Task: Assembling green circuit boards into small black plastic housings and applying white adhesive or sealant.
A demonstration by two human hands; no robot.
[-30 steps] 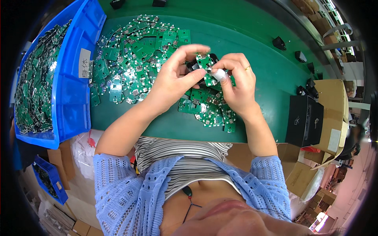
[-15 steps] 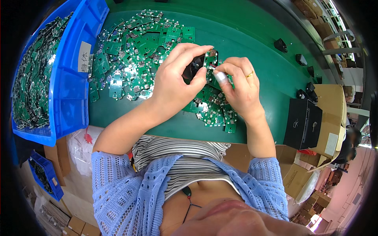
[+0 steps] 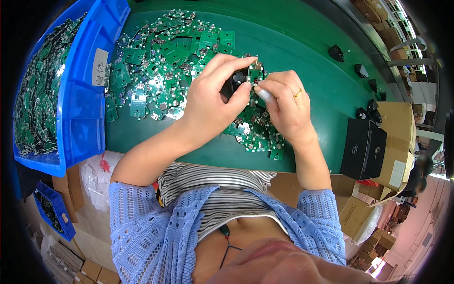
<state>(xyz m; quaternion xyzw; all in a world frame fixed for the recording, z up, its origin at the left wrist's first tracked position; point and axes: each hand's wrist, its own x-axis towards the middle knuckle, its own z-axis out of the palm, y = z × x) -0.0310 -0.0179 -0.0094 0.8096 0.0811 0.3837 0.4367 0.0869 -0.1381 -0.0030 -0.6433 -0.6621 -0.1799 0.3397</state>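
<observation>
My left hand is closed around a glossy black plastic housing, thumb on its near side and fingers along the far side. A green circuit board sits at the housing's right side. At the board's right edge my right hand is closed in a pinch, with a white wrap on one fingertip. A small bit of red shows by that pinch, too small to name. Beneath and below both hands lies a small heap of green circuit boards; a larger heap spreads to the left.
A big blue bin full of circuit boards stands at the left of the green table. Several small black parts lie along the right side. A black box and a cardboard box stand there too. A smaller blue bin sits lower left.
My right hand has shifted slightly left, its pinch drawing close to the board's edge. The black housing has turned a little within my left hand.
</observation>
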